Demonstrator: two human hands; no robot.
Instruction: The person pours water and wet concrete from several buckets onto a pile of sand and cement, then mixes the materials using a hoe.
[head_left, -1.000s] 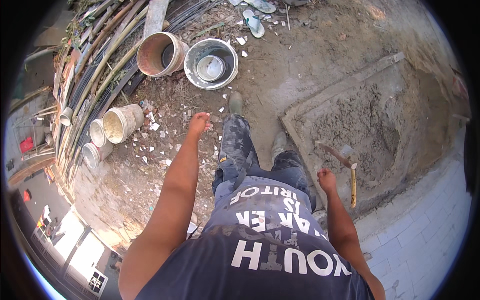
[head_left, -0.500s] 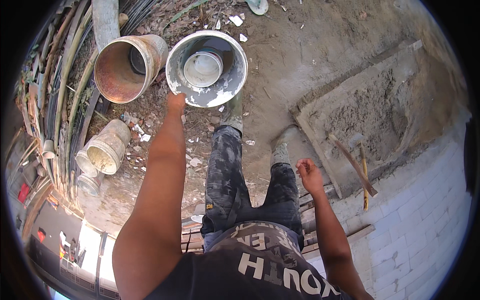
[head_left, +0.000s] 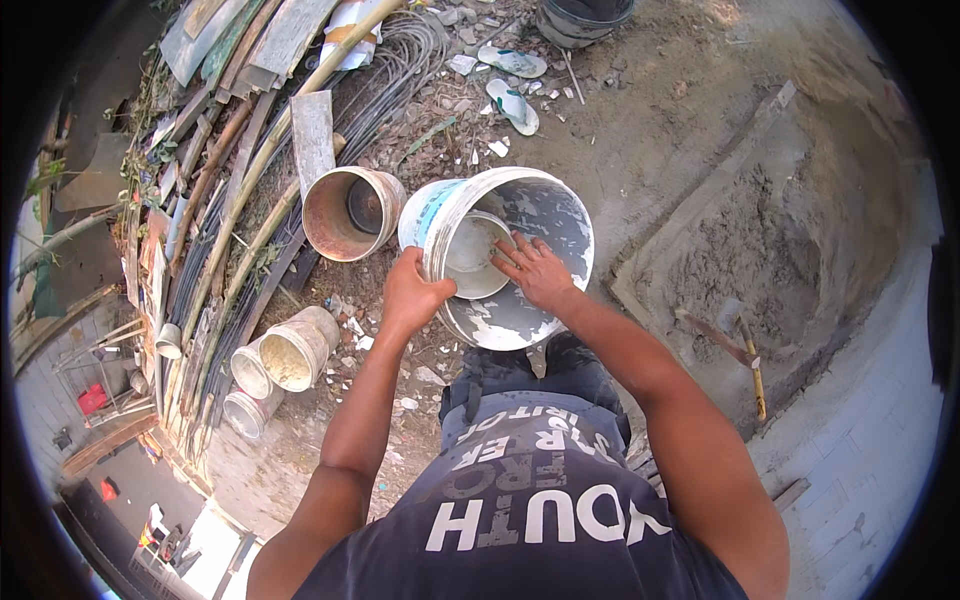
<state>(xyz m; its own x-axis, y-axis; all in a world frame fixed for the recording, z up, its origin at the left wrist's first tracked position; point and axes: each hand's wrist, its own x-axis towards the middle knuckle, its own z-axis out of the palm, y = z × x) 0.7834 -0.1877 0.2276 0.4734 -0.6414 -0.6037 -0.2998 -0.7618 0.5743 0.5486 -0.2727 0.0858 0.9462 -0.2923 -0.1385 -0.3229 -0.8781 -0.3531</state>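
A large white bucket (head_left: 565, 215), its grey inner wall flaked with white, tips toward me in front of my legs. My left hand (head_left: 413, 292) is closed on its left side, thumb over the rim. A small white pail (head_left: 470, 262) sits inside it. My right hand (head_left: 535, 272) reaches into the large bucket, its fingers hooked over the small pail's right edge; the thumb is hidden. Just left of the large bucket stands a rusty-brown bucket (head_left: 335, 215), its mouth facing me.
Several smaller white pails (head_left: 300, 345) lie at the left, beside poles and bundled rods (head_left: 235, 225). Flip-flops (head_left: 513, 63) and a dark bucket (head_left: 583, 25) are farther off. At the right is a framed bed of wet mortar (head_left: 735, 250) with wooden-handled tools (head_left: 755, 375).
The large bucket has come nearer and tipped toward me. My right hand has moved from beside my leg into it, onto the small pail. My view has shifted left.
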